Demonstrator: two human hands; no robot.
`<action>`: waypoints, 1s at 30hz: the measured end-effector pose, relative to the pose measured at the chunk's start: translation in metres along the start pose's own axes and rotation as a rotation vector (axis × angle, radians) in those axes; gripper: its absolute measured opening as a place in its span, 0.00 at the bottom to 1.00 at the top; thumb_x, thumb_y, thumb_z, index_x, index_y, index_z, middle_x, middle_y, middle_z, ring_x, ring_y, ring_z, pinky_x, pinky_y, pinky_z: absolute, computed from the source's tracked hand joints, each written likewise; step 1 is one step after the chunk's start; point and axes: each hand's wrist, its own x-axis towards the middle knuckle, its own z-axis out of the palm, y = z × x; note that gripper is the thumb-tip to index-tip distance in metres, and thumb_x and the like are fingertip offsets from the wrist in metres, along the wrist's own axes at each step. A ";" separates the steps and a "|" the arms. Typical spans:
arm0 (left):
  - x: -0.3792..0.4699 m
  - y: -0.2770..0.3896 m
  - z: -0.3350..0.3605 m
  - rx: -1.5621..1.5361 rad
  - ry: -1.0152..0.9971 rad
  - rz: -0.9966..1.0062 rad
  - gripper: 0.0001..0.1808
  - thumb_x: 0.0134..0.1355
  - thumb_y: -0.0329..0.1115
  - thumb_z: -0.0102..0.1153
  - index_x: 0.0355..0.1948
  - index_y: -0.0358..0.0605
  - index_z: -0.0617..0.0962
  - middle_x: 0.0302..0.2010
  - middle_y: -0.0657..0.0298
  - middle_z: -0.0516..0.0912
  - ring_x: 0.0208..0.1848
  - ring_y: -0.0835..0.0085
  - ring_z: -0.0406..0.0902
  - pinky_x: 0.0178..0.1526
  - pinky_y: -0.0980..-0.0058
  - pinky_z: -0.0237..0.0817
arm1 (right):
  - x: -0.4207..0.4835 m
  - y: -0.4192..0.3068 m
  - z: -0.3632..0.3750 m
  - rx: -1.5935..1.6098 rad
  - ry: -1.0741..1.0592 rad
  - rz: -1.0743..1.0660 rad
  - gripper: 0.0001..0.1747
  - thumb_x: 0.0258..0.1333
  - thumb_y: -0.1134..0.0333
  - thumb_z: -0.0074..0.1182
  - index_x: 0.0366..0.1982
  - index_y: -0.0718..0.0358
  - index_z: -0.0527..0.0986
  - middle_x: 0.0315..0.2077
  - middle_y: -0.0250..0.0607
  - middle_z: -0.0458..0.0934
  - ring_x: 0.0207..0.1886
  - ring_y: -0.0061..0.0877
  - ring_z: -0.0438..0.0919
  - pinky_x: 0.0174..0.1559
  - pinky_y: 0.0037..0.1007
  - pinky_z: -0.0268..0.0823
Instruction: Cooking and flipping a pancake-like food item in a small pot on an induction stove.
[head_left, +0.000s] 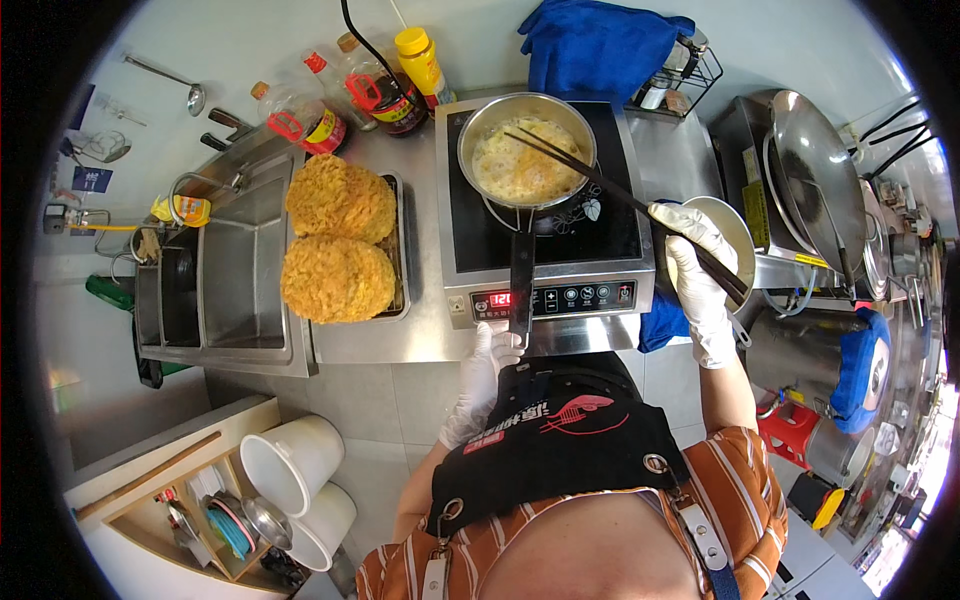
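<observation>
A steel saucepan with yellowish, foamy food in it stands on a lit induction cooker, its black handle pointing towards me. Long dark chopsticks are held in my gloved right hand, their tips over the food. My gloved left hand is at the cooker's front edge, fingertips by the end of the pan handle; whether they grip it I cannot tell. On a rack tray left of the cooker lie two large golden fried pieces.
A light-coloured pan is partly behind my right hand. Sauce bottles and a yellow-capped container stand behind the tray. The steel sink is at left, a wok at right, a blue cloth behind the cooker.
</observation>
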 end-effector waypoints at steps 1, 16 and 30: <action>0.000 0.000 0.000 0.001 0.000 -0.001 0.26 0.68 0.53 0.38 0.45 0.37 0.72 0.32 0.58 0.80 0.31 0.73 0.78 0.33 0.79 0.69 | 0.000 -0.002 0.000 0.000 0.001 0.001 0.13 0.49 0.72 0.58 0.39 0.65 0.79 0.39 0.42 0.81 0.44 0.28 0.77 0.49 0.26 0.67; 0.000 0.004 -0.005 0.050 0.016 -0.014 0.28 0.68 0.53 0.36 0.40 0.34 0.73 0.31 0.57 0.81 0.31 0.71 0.78 0.34 0.76 0.69 | 0.000 -0.016 0.011 -0.119 -0.019 -0.027 0.15 0.45 0.75 0.61 0.40 0.65 0.79 0.38 0.42 0.81 0.42 0.28 0.78 0.47 0.25 0.68; 0.008 0.007 -0.021 0.081 0.007 -0.027 0.29 0.68 0.53 0.37 0.46 0.32 0.73 0.31 0.57 0.80 0.31 0.70 0.79 0.33 0.77 0.70 | -0.005 -0.005 0.021 -0.169 -0.150 0.048 0.16 0.46 0.74 0.59 0.42 0.62 0.79 0.40 0.42 0.80 0.44 0.28 0.78 0.48 0.23 0.68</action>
